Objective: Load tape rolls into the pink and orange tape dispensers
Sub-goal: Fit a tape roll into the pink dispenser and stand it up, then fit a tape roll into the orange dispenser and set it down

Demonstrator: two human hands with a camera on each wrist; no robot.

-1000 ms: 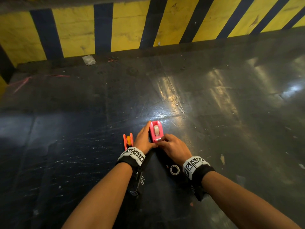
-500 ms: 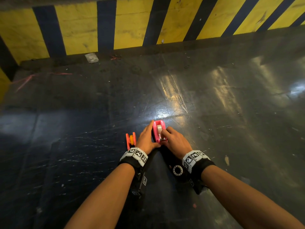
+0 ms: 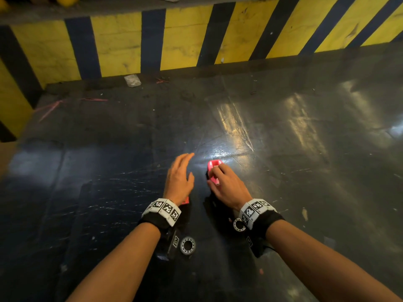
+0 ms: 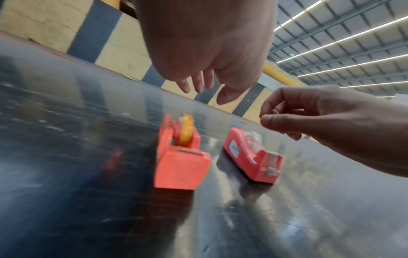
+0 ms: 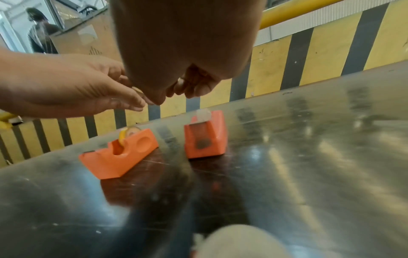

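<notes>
Head view: both hands were out over a dark, scratched tabletop (image 3: 87,192); the left hand (image 3: 177,178) hung with fingers spread and holding nothing, hiding all but a sliver of the orange dispenser beneath it; the right hand (image 3: 229,188) sat over the near end of the pink dispenser (image 3: 212,168), fingers curled, and contact could not be told; a white spare ring (image 3: 188,245) lay near the left wrist, another (image 3: 239,224) by the right wristband. Left wrist view: the orange dispenser (image 4: 181,160) held a yellow tape roll (image 4: 186,130); the pink dispenser stood just beside it with a clear roll (image 4: 253,141); the right hand hovered above, fingers loosely curled, touching neither. Right wrist view: both dispensers stood on the table, apart from both hands; the right fingertips (image 5: 194,87) were bunched together, and I couldn't tell whether they pinched anything.
</notes>
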